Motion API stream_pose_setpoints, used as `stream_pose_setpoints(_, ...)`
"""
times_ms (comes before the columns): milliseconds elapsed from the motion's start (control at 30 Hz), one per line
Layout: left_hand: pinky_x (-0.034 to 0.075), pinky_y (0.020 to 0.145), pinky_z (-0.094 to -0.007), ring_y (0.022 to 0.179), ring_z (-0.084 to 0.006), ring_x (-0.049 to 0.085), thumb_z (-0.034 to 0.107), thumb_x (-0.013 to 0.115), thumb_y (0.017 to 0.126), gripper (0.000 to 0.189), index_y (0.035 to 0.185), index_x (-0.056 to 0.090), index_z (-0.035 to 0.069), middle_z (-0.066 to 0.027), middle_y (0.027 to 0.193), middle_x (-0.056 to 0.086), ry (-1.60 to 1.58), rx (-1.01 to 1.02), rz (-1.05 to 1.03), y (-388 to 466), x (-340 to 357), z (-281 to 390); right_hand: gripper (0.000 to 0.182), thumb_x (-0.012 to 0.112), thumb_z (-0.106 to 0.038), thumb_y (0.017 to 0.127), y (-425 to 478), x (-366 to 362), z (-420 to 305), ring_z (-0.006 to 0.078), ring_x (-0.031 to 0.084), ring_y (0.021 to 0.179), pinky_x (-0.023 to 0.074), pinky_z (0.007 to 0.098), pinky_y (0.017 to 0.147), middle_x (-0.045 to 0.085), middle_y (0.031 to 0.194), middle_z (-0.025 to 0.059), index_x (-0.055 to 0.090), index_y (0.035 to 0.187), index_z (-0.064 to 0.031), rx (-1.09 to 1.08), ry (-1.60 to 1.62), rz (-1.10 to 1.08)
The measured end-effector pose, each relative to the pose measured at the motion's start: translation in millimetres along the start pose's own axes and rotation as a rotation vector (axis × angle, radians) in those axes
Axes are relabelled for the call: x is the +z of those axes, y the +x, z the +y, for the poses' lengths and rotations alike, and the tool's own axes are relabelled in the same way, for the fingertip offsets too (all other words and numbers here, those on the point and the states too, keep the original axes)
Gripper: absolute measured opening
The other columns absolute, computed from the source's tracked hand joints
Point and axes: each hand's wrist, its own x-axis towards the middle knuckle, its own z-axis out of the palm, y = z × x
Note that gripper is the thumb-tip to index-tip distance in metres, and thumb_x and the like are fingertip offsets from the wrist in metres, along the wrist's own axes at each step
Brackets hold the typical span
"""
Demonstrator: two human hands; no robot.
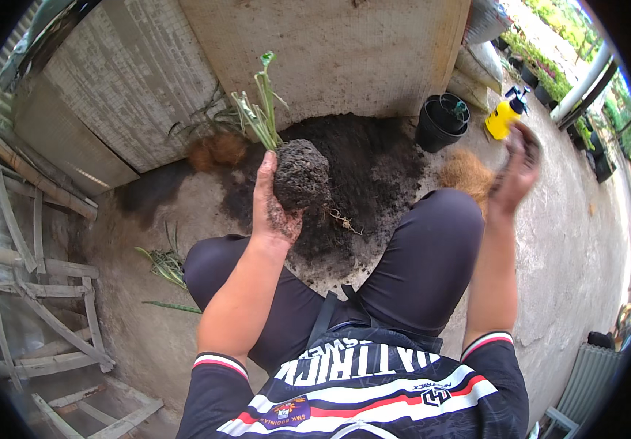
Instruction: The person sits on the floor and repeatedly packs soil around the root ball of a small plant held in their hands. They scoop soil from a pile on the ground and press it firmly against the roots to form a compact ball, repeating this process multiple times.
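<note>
My left hand (277, 211) is wrapped around the side of a compact root ball of dark soil (302, 173), raised above the ground. Green plant stems (263, 110), some looking cut or wilted, rise from it. A few pale roots (345, 221) show below it. Out to the right, my right hand (515, 170) is blurred and dirty with soil. I see nothing held in it. It is above a clump of brown coconut fibre (464, 175), close to a yellow spray bottle (503, 118). Under the root ball spreads a heap of loose dark soil (370, 159).
Black plastic pots (441, 123) stand nested beyond the soil. More fibre (217, 151) lies against the panel wall (321, 60). Cut leaves (164, 266) rest beside my left knee. A wooden frame (47, 285) stands at left; sacks (477, 71) are stacked at far right.
</note>
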Motion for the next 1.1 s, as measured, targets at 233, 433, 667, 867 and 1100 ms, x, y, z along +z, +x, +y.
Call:
stream_pose_setpoints(233, 0.047, 0.081, -0.0333, 0.092, -0.0188, 0.058, 0.032, 0.059, 0.082, 0.038, 0.109, 0.051, 0.007, -0.0063, 0.102, 0.058, 0.052, 0.143, 0.010, 16, -9, -18, 0.031, 0.055, -0.017, 0.085, -122, 136, -30, 0.0222, 0.049, 0.103, 0.0360, 0.0319, 0.092, 0.052, 0.107, 0.0150, 0.050, 0.110, 0.0024, 0.330, 0.355, -0.588)
stream_pose_setpoints(433, 0.042, 0.083, -0.0268, 0.093, -0.0125, 0.052, 0.008, 0.066, 0.078, 0.040, 0.112, 0.045, 0.003, -0.0064, 0.103, 0.054, 0.054, 0.210, 0.034, 10, 4, -21, 0.031, 0.046, -0.016, 0.090, -146, 141, -18, 0.0206, 0.048, 0.106, 0.0348, 0.0308, 0.093, 0.051, 0.113, 0.0141, 0.047, 0.114, 0.0040, 0.356, 0.376, -0.576)
stream_pose_setpoints(667, 0.040, 0.087, -0.0274, 0.098, -0.0126, 0.049, 0.010, 0.065, 0.077, 0.044, 0.115, 0.044, 0.004, -0.0058, 0.108, 0.050, 0.390, 0.469, -0.016, 10, 6, -30, 0.033, 0.041, -0.016, 0.091, -146, 139, -7, 0.0183, 0.047, 0.106, 0.0332, 0.0301, 0.094, 0.051, 0.114, 0.0124, 0.046, 0.115, 0.0062, 0.474, 0.521, -0.585)
stream_pose_setpoints(867, 0.037, 0.089, -0.0284, 0.099, -0.0141, 0.049, 0.031, 0.059, 0.082, 0.050, 0.118, 0.042, 0.001, -0.0096, 0.108, 0.052, 0.539, 0.601, -0.049, 13, 8, -32, 0.029, 0.040, -0.014, 0.091, -146, 134, -3, 0.0185, 0.048, 0.105, 0.0337, 0.0308, 0.093, 0.052, 0.113, 0.0119, 0.051, 0.110, 0.0048, 0.447, 0.522, -0.496)
stream_pose_setpoints(1100, 0.035, 0.093, -0.0305, 0.103, -0.0167, 0.049, 0.045, 0.027, 0.093, 0.055, 0.119, 0.041, -0.001, -0.0118, 0.113, 0.051, 0.453, 0.566, -0.071, 22, 0, -42, 0.028, 0.041, -0.014, 0.090, -154, 135, 1, 0.0197, 0.048, 0.104, 0.0342, 0.0326, 0.093, 0.052, 0.112, 0.0126, 0.051, 0.108, 0.0050, 0.437, 0.547, -0.440)
